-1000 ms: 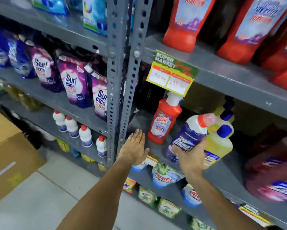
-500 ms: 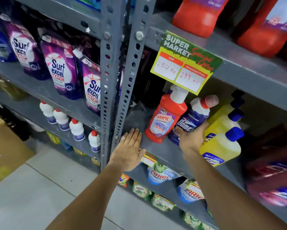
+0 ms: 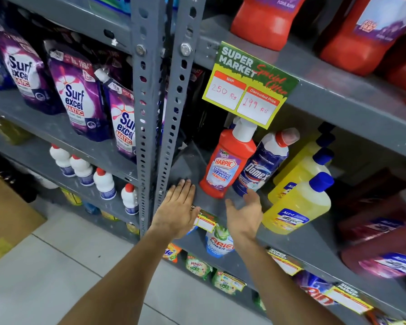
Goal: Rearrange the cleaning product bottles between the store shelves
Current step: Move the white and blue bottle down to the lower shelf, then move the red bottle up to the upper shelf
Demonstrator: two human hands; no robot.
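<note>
A blue-and-white Domex bottle (image 3: 265,160) with a red cap stands on the grey right-hand shelf (image 3: 197,165), leaning against a red Harpic bottle (image 3: 227,163) on its left. Yellow Lizol bottles (image 3: 298,202) with blue caps stand to its right. My right hand (image 3: 244,214) hovers open just below the Domex bottle, fingers apart, holding nothing. Flat on the shelf's front edge, left of the Harpic bottle, lies my left hand (image 3: 176,207), empty, beside the perforated upright (image 3: 171,109).
Four small white bottles with red caps (image 3: 103,181) line the left rack's lower shelf, under purple Surf Excel pouches (image 3: 77,97). A price card (image 3: 249,85) hangs above the Harpic bottle. Large red bottles (image 3: 263,22) stand on the top shelf; a cardboard box (image 3: 7,216) sits on the floor at left.
My right hand carried the Domex bottle in, stood it beside the Harpic bottle, let go and drew back slightly. My left hand stayed on the shelf edge.
</note>
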